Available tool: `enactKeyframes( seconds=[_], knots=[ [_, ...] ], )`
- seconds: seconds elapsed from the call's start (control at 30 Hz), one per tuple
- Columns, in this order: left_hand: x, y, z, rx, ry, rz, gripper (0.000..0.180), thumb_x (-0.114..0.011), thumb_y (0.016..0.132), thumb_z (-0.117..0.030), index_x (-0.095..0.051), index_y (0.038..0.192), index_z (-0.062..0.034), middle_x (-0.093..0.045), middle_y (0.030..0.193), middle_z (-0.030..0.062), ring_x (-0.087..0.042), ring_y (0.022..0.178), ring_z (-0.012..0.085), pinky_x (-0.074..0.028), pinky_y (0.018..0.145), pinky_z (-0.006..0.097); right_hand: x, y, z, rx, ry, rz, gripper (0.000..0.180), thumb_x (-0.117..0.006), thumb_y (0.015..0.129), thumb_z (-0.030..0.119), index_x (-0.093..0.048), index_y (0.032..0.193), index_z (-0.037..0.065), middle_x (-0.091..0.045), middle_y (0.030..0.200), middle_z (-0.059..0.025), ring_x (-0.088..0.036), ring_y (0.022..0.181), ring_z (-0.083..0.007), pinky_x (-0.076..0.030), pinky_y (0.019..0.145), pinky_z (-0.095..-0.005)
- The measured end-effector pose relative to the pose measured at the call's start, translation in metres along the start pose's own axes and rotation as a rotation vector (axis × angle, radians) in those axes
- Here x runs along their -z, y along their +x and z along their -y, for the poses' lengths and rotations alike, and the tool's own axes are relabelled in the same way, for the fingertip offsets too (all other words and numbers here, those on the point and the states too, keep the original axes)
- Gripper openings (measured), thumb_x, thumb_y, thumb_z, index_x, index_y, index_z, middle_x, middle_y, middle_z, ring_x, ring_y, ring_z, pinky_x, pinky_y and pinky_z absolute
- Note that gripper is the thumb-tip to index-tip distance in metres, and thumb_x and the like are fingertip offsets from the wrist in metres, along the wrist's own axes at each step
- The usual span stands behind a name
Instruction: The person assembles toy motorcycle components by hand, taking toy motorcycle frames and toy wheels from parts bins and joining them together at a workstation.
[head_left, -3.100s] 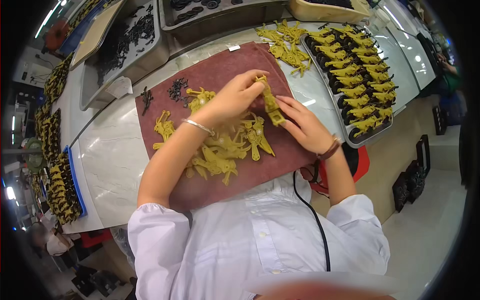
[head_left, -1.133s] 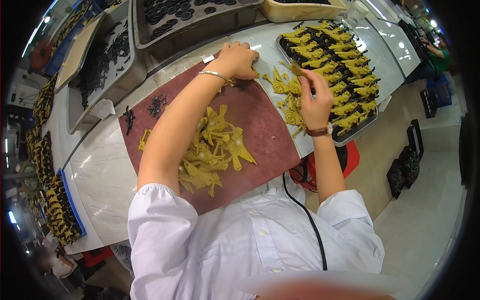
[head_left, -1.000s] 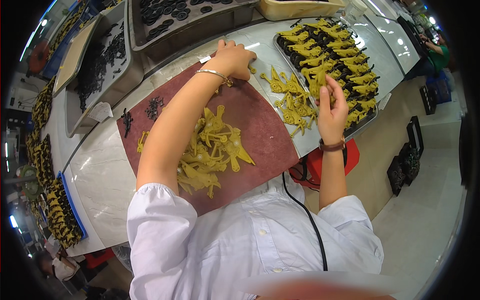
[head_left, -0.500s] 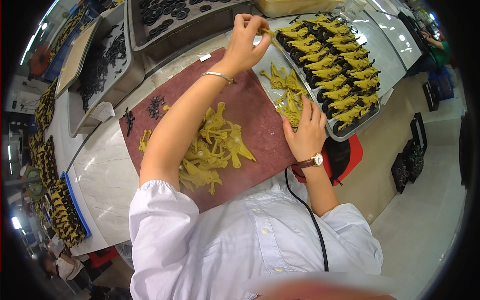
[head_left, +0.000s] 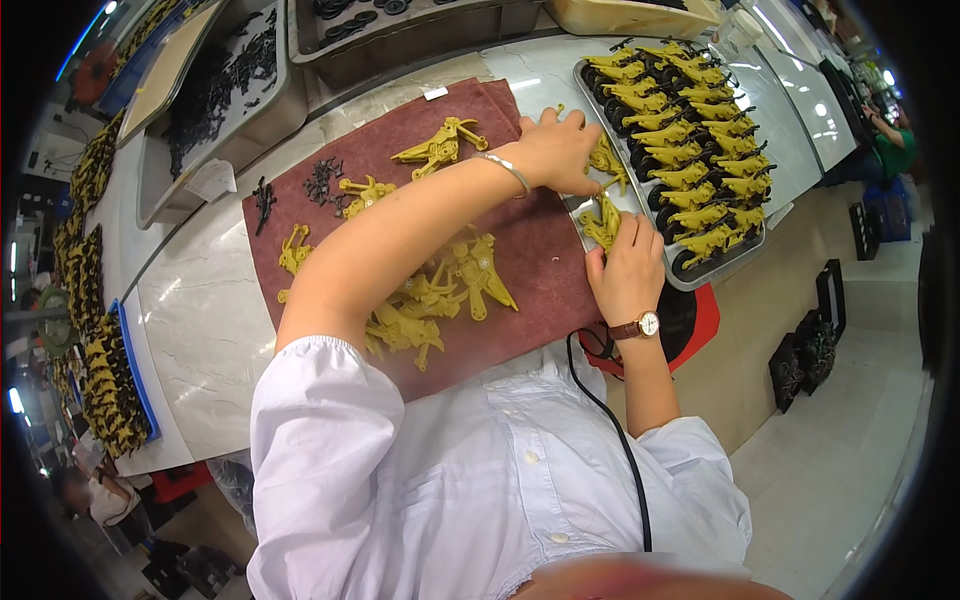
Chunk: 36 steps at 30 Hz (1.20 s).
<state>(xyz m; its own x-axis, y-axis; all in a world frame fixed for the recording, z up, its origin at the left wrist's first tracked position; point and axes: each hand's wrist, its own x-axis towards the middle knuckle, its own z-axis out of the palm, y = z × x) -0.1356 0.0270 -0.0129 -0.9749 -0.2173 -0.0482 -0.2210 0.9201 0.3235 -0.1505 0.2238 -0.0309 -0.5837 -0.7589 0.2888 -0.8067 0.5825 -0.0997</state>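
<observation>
Parts of yellow colour (head_left: 603, 224) lay between the spread left hand (head_left: 562, 152) and the bent right hand (head_left: 630, 272), grips impossible to tell, and seemed light, stiff, best held by their thicker bodies.

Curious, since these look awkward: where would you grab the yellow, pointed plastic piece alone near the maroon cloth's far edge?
Probably by the thick middle of the yellow, pointed plastic piece, from above or its far side: thin arms jut at its right end, and the left forearm blocks its near side.
</observation>
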Motion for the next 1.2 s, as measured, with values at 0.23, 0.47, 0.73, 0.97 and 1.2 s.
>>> enactKeyframes(
  seconds=[0.23,0.47,0.73,0.97,1.2],
  knots=[
    [0.000,-0.001,-0.016,0.051,0.070,0.056,0.077,-0.073,0.066,-0.036,-0.042,0.136,-0.0275,-0.048,0.128,0.0107,-0.044,0.116,0.0377,-0.042,0.083,0.059,0.007,-0.002,-0.013,0.047,-0.037,0.123,0.066,-0.076,0.067,0.019,-0.045,0.122,-0.002,-0.055,0.105,-0.0157,-0.053,0.092,-0.0327,-0.053,0.072,-0.0392],
    [0.003,0.011,-0.013,0.153,-0.045,0.100,0.087,-0.077,0.060,-0.037,-0.042,0.137,-0.0179,-0.049,0.126,0.0118,-0.040,0.120,0.0387,-0.039,0.086,0.062,0.007,0.006,-0.017,0.034,-0.003,0.091,0.071,-0.078,0.066,0.014,-0.042,0.126,-0.001,-0.057,0.104,-0.0171,-0.052,0.093,-0.0344,-0.051,0.074,-0.0402],
    [-0.021,0.007,-0.019,0.066,0.020,-0.130,0.062,-0.073,0.065,-0.030,-0.055,0.123,-0.0159,-0.049,0.121,0.0157,-0.040,0.118,0.0406,-0.037,0.086,0.064,0.006,0.001,-0.020,-0.011,0.001,0.088,0.062,-0.076,0.069,0.015,-0.044,0.121,0.000,-0.052,0.108,-0.0174,-0.048,0.102,-0.0372,-0.049,0.079,-0.0468],
    [-0.050,0.018,-0.006,0.041,0.127,-0.378,0.040,-0.068,0.076,-0.022,-0.059,0.114,-0.0152,-0.051,0.110,0.0148,-0.048,0.103,0.0365,-0.048,0.072,0.051,0.010,0.002,-0.019,0.086,-0.061,0.074,0.043,-0.072,0.071,0.019,-0.049,0.099,-0.002,-0.048,0.104,-0.0165,-0.047,0.102,-0.0363,-0.050,0.078,-0.0464],
    [0.006,-0.006,0.008,-0.012,0.096,-0.450,0.037,-0.064,0.078,-0.022,-0.058,0.112,-0.0091,-0.051,0.110,0.0192,-0.046,0.106,0.0417,-0.045,0.079,0.058,0.004,0.001,-0.028,0.117,-0.057,0.069,0.042,-0.070,0.076,0.021,-0.049,0.105,-0.001,-0.052,0.105,-0.0167,-0.049,0.104,-0.0366,-0.048,0.080,-0.0471]
  ],
)
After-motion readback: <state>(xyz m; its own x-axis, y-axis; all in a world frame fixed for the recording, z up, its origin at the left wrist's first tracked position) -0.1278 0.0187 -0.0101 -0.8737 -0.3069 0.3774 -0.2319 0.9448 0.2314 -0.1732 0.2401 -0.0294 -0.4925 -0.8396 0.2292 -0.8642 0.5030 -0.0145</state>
